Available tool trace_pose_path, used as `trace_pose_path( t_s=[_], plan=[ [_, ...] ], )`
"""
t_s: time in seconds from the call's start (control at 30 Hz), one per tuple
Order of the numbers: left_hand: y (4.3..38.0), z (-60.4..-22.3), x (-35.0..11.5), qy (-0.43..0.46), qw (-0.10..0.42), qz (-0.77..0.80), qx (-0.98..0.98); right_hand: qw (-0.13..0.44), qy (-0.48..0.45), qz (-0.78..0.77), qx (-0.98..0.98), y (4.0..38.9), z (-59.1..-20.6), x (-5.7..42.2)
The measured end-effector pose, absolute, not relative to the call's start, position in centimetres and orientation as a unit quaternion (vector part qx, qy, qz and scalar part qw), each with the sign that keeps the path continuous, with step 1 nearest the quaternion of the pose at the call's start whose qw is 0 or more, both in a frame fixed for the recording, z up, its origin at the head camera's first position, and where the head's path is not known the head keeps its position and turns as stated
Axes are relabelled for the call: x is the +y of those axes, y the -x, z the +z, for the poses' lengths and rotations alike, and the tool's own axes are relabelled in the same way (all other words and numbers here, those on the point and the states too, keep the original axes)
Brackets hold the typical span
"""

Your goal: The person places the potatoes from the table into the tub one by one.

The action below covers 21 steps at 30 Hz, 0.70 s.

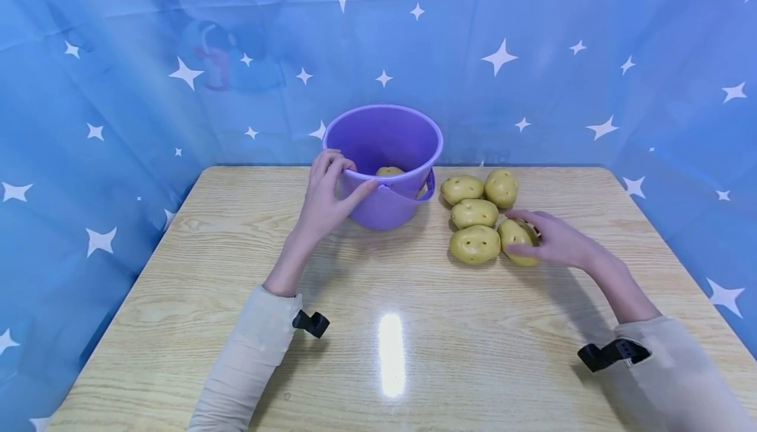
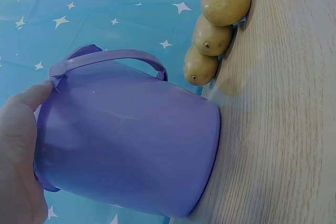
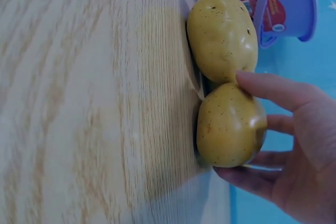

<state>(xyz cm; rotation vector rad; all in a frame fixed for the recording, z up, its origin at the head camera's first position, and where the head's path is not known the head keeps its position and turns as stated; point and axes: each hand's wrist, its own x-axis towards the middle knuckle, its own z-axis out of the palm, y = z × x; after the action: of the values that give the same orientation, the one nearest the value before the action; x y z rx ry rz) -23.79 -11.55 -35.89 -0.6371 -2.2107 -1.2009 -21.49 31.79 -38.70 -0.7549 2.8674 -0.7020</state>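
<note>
A purple bucket stands upright near the table's back edge, its handle hanging down one side. My left hand grips the near left of its rim, thumb outside and fingers over the edge. Inside the bucket, the top of a potato shows. My right hand has its thumb and fingers curled round the nearest right potato, which sits on the table. Touching that one is another potato. In the left wrist view the right fingers show only partly, behind the potatoes.
More potatoes lie in the same cluster right of the bucket: one in the middle, one at back left and one at back right. The wooden table ends at a blue starry cloth.
</note>
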Motion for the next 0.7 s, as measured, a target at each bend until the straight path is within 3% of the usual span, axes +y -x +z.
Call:
trace_pose_path(
  t_s=[0.7],
  plan=[
    [23.85,-36.03,-11.50,0.236,0.276,-0.445,-0.819,0.032,0.234,-0.236,0.943,21.71,-38.40,32.07]
  ],
)
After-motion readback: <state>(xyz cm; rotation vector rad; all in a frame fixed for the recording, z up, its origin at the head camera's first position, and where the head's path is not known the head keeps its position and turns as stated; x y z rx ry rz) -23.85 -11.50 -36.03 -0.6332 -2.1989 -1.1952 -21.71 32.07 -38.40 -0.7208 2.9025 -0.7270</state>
